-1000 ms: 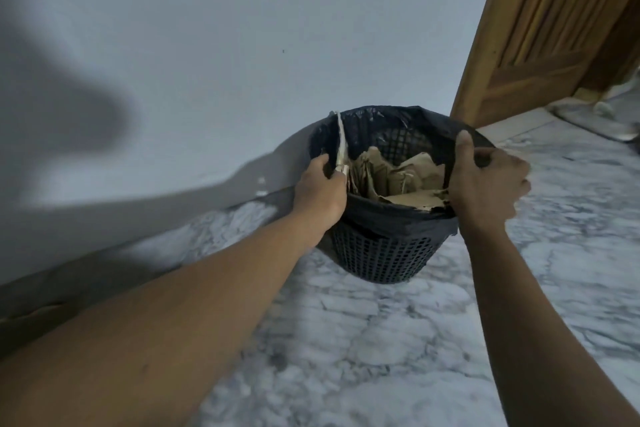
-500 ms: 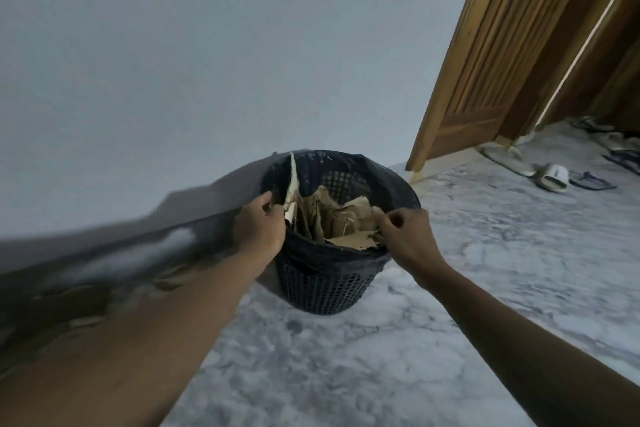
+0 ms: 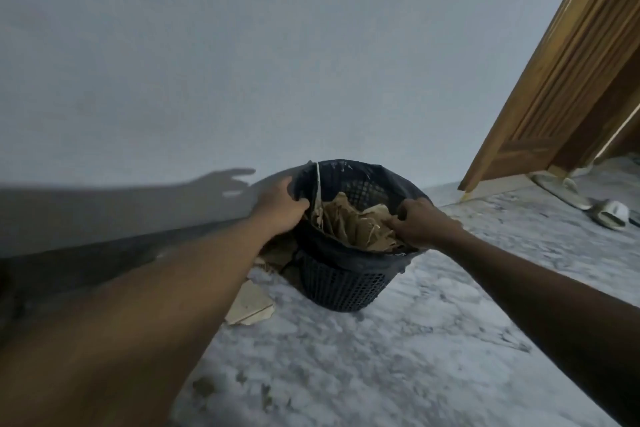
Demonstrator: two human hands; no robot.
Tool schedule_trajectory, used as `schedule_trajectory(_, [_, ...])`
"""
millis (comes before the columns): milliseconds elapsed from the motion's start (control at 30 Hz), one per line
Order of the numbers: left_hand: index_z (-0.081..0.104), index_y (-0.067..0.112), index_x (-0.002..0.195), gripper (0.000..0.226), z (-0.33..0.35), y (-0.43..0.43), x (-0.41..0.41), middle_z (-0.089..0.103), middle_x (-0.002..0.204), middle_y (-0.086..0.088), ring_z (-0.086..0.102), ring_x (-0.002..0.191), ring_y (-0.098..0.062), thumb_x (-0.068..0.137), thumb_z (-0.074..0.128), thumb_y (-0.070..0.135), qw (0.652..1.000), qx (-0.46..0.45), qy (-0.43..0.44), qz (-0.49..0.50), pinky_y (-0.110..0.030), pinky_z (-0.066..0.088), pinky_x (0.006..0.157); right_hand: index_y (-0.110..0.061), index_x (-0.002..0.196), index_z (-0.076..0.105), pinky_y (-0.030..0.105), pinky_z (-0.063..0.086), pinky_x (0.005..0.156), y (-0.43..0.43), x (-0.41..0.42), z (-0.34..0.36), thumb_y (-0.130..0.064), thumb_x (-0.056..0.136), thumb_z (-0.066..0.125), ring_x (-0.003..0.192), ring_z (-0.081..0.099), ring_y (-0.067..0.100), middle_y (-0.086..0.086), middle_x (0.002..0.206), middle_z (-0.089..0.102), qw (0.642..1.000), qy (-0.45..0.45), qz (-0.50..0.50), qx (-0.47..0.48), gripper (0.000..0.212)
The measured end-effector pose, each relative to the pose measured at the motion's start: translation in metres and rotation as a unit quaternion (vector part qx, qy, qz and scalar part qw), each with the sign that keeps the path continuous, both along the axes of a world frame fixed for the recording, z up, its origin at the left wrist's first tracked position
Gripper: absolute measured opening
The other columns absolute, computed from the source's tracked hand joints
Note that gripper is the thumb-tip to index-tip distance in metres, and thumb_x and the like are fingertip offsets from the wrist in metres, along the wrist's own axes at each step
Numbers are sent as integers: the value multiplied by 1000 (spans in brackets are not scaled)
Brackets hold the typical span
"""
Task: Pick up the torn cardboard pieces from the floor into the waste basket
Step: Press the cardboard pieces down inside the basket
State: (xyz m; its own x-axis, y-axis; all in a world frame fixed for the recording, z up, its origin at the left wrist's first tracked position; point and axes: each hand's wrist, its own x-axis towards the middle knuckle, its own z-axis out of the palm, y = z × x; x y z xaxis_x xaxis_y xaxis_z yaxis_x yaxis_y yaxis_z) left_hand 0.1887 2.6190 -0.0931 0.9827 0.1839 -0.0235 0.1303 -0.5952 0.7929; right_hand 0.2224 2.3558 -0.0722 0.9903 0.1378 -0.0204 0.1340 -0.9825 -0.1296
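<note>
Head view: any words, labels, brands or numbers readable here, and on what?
None: no text can be read.
The waste basket, the cardboard pieces inside it, the cardboard piece on the floor, the wooden door and the slipper show no print; the view is somewhat blurred.

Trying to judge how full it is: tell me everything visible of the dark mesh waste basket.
The dark plastic waste basket has mesh walls tapering toward the base and a black bag liner folded over its rim. It stands on the grey marble floor near the pale wall, nearly full of torn brown cardboard pieces. The left hand grips its left rim; the right hand curls at the near right rim, on liner or cardboard, unclear. Cardboard scraps lie by its left base.
</note>
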Motion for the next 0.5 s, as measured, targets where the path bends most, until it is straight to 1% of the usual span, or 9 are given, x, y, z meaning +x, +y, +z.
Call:
schedule_trajectory(67, [44, 12, 144, 61, 22, 23, 8, 47, 146, -10, 49, 129, -30, 92, 61, 37, 999, 35, 24, -8, -31, 41, 98, -13, 88, 66, 40, 56, 74, 22, 4, 21, -56, 91, 53, 79, 62, 23, 9, 93, 68, 1000, 3, 29, -9, 45])
schedule_trajectory(133, [53, 9, 137, 56, 28, 47, 13, 52, 142, -13, 51, 126, -33, 91, 60, 41, 998, 51, 42, 2, -34, 42, 100, -10, 81, 67, 37, 53, 67, 51, 5, 39, -53, 92, 56, 71, 62, 22, 8, 80, 67, 998, 12, 55, -13, 45])
schedule_trajectory(200, [61, 10, 125, 46, 12, 75, 15, 59, 132, -13, 57, 116, -34, 89, 59, 39, 997, 55, 48, 27, -36, 48, 91, -15, 73, 66, 35, 55, 65, 87, 6, 48, -54, 90, 56, 67, 63, 20, 2, 73, 67, 996, -23, 82, -22, 43])
schedule_trajectory(233, [64, 10, 115, 38, -3, 89, 14, 62, 124, -12, 61, 106, -33, 87, 59, 36, 996, 57, 62, 39, -34, 51, 79, -18, 72, 63, 36, 55, 66, 109, 6, 50, -53, 88, 57, 69, 63, 20, -1, 74, 66, 994, -48, 94, -21, 39])
schedule_trajectory(300, [61, 7, 95, 25, -41, 107, 8, 64, 104, -14, 62, 84, -28, 87, 57, 30, 992, 47, 108, 39, -29, 45, 59, -21, 83, 62, 40, 56, 73, 153, 6, 46, -47, 88, 57, 81, 62, 25, 0, 86, 63, 985, -99, 136, -40, 26])
schedule_trajectory(367, [59, 8, 90, 19, -80, 115, 0, 62, 91, -14, 59, 77, -23, 91, 58, 27, 987, 59, 150, 3, -27, 40, 53, -21, 107, 66, 43, 55, 81, 197, 6, 39, -31, 90, 59, 98, 62, 30, 5, 106, 63, 976, -99, 180, -69, 21])
schedule_trajectory(400, [59, 10, 90, 16, -98, 120, -4, 62, 92, -15, 58, 78, -23, 90, 60, 26, 983, 80, 165, -24, -28, 42, 56, -19, 114, 64, 43, 54, 84, 220, 6, 32, -22, 91, 59, 104, 61, 31, 8, 114, 62, 974, -78, 200, -76, 24])
schedule_trajectory(467, [58, 12, 87, 15, -134, 129, -10, 64, 102, -15, 59, 85, -26, 86, 63, 26, 973, 136, 177, -50, -33, 48, 69, -16, 119, 61, 45, 55, 87, 253, 5, 16, -9, 91, 53, 108, 60, 34, 12, 122, 61, 970, -32, 226, -81, 30])
schedule_trajectory(500, [60, 11, 93, 17, -150, 137, -14, 63, 107, -13, 61, 92, -28, 87, 63, 27, 969, 161, 181, -42, -36, 51, 77, -14, 120, 61, 46, 55, 88, 268, 5, 2, -4, 90, 50, 110, 60, 35, 13, 123, 61, 968, -7, 236, -88, 33])
